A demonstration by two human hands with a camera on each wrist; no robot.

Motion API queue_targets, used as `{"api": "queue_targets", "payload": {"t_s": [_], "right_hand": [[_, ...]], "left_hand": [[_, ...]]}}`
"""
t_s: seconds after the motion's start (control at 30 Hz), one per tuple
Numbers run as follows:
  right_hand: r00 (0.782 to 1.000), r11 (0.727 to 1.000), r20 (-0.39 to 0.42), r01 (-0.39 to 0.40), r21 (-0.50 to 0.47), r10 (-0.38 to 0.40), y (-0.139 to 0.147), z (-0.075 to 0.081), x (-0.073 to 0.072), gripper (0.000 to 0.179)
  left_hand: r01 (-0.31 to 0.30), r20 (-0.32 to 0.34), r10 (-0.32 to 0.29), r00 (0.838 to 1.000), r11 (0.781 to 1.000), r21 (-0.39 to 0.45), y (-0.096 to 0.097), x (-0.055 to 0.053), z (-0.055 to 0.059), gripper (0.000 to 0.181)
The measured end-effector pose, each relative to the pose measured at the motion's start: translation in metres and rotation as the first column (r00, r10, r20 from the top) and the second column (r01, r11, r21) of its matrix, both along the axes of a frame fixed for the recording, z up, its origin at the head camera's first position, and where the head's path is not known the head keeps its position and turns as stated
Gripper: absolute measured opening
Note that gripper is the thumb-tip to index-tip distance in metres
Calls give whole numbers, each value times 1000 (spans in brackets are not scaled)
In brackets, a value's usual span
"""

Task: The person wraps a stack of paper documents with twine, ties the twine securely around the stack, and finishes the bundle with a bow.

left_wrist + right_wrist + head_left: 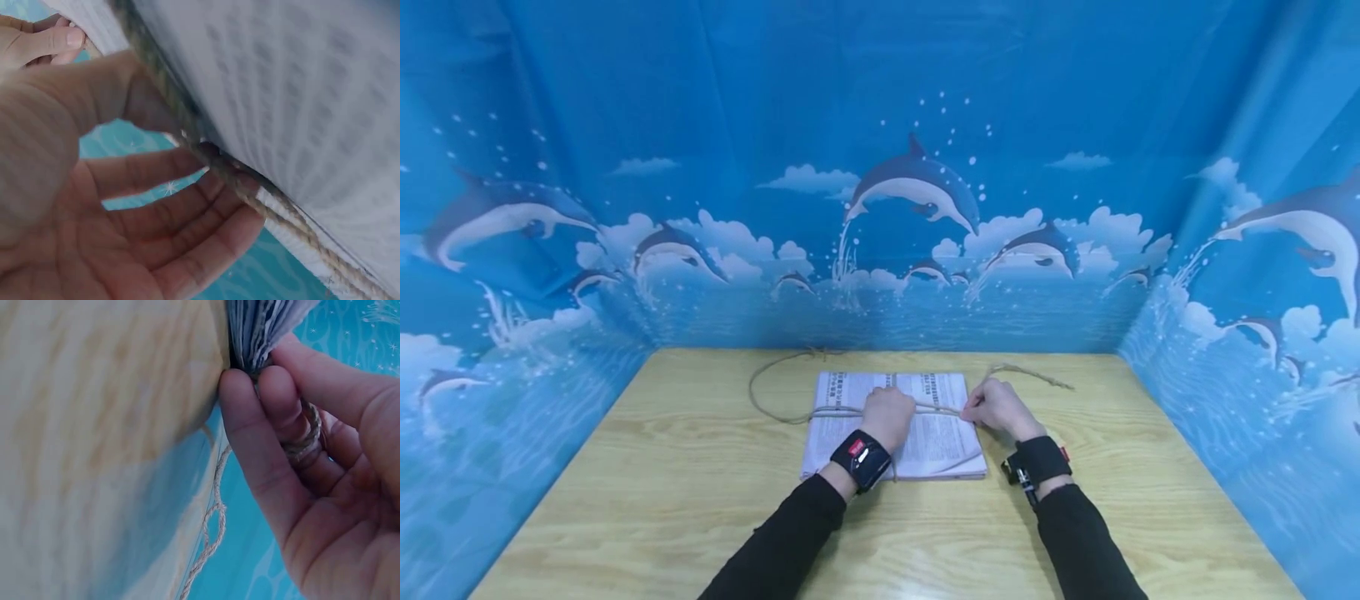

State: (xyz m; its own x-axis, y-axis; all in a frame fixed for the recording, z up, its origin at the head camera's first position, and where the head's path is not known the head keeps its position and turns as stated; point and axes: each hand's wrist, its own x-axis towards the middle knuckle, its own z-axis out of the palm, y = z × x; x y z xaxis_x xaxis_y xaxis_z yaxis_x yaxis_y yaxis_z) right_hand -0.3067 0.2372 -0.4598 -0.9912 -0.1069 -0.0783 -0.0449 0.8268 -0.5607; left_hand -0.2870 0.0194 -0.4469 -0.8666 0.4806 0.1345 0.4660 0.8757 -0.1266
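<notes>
A stack of folded newspapers (943, 446) lies on the table with twine (835, 411) running across it both ways. My left hand (887, 417) is over the middle of the stack, where the strands cross. In the left wrist view its thumb and fingertips pinch the twine (281, 222) close against the printed paper. At the stack's right edge my right hand (1000, 408) grips the strand that runs across. The right wrist view shows this twine (309, 434) looped around its curled fingers, with fingertips right at the layered paper edges (253, 337).
A loose loop of twine (754, 392) curves out on the table left of the stack. Its frayed tail (1037, 375) lies beyond my right hand. Blue dolphin-printed sheeting (880, 317) stands along the back and both sides of the wooden table (700, 483).
</notes>
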Motion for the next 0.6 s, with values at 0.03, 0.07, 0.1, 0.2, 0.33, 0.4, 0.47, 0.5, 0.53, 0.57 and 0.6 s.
{"api": "queue_targets", "payload": {"t_s": [0.03,0.07,0.1,0.2,0.33,0.4,0.47,0.5,0.53,0.57,0.6], "right_hand": [[1000,1000,0,1,2,-1,0,0,0,8],[1000,1000,-2,1,3,-1,0,0,0,8],[1000,1000,-8,-2,7,2,0,0,0,9],[1000,1000,-24,-11,12,11,-1,-1,0,10],[999,1000,-29,-19,9,20,-1,-1,2,9],[1000,1000,-20,-15,4,15,-1,-1,2,9],[1000,1000,-8,-11,5,11,-1,-1,2,9],[1000,1000,-8,-13,7,14,0,-1,2,9],[1000,1000,-3,-11,6,11,0,-1,1,8],[1000,1000,-2,-9,5,9,0,0,1,8],[1000,1000,-2,-6,3,6,0,0,1,8]], "left_hand": [[1,-8,0,1000,1000,11,1,-1,-1,7],[-6,-2,6,1000,1000,30,2,-2,-1,7],[-18,22,16,1000,999,52,3,-4,-2,7],[-76,139,57,989,987,138,3,-9,-3,6],[-167,305,101,947,966,199,2,-15,-2,11],[-192,362,107,926,960,206,1,-17,0,14],[-229,437,113,892,948,221,-1,-21,4,22],[-244,474,106,874,940,238,-3,-23,5,29],[-249,503,91,859,934,257,-6,-25,7,38],[-256,533,67,844,923,288,-9,-28,8,41],[-258,561,37,827,911,321,-13,-30,8,41]]}}
